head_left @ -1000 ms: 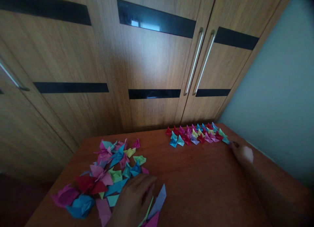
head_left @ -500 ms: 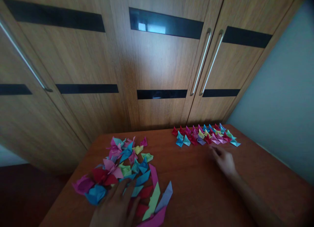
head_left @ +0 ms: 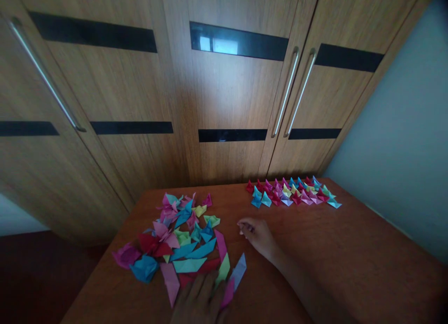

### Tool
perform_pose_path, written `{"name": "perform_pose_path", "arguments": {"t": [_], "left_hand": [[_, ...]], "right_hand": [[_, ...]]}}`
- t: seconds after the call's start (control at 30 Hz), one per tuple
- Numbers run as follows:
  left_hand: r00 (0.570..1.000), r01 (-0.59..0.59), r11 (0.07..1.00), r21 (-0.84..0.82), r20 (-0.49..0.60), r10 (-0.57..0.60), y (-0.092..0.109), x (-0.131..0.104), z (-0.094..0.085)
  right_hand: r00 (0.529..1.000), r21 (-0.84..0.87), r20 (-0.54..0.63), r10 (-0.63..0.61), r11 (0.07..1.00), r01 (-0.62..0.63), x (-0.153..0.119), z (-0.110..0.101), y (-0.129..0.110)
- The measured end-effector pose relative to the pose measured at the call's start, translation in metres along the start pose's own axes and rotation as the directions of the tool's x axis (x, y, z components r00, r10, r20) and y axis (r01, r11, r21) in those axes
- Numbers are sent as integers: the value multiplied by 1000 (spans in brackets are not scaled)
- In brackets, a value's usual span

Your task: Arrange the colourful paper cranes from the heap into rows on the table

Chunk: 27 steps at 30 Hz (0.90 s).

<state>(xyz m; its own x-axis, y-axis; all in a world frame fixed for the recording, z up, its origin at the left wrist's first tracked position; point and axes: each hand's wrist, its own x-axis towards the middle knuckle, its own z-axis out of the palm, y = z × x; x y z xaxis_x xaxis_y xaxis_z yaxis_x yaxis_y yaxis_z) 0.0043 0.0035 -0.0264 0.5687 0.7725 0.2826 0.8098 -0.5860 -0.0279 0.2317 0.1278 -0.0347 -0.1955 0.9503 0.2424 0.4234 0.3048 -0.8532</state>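
Observation:
My left hand (head_left: 199,296) lies palm down with fingers stretched over folded paper strips at the near edge. It covers parts of a red strip (head_left: 185,279), a light green strip (head_left: 224,266) and a magenta strip (head_left: 228,292). A pink strip (head_left: 170,282) and a lilac strip (head_left: 239,270) lie to either side. Over the bare tabletop to the right of the strips, my right hand (head_left: 258,237) is closed, its fingers curled toward the thumb. Whether anything small is between its fingertips cannot be made out.
Folded paper pieces and flower shapes, including a blue one (head_left: 144,268) and a red one (head_left: 154,245), are heaped on the left of the wooden table (head_left: 315,249). Rows of small pointed paper pieces (head_left: 296,197) stand at the back right. Behind is a wooden wardrobe (head_left: 231,95).
My right hand has moved left, away from the rows of pointed pieces. My left hand has shifted right and nearer me, uncovering the pink and teal strips.

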Motion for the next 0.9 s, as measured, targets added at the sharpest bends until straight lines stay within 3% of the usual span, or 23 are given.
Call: {"name": "perform_pose_path", "arguments": {"t": [0.17, 0.3, 0.43, 0.57, 0.7, 0.9], "left_hand": [[996, 66, 997, -40, 63, -64, 12, 30, -11], [994, 100, 994, -43, 54, -97, 7, 48, -17], [995, 100, 988, -115, 30, -98, -16, 74, -28], [974, 225, 970, -88, -15, -228, -49, 111, -36], [968, 233, 973, -6, 102, -231, -68, 139, -29], [962, 217, 976, 30, 161, -219, -72, 157, -13]], "right_hand": [[996, 105, -74, 43, 994, -35, 16, 15, 1], [990, 177, -115, 85, 982, -64, 18, 15, 9], [982, 268, -132, 133, 959, -93, 13, 10, 14], [982, 293, -124, 140, 951, -98, 11, 9, 14], [985, 283, -121, 126, 955, -87, 11, 10, 16], [988, 249, -118, 100, 966, -68, 11, 10, 18]]}}
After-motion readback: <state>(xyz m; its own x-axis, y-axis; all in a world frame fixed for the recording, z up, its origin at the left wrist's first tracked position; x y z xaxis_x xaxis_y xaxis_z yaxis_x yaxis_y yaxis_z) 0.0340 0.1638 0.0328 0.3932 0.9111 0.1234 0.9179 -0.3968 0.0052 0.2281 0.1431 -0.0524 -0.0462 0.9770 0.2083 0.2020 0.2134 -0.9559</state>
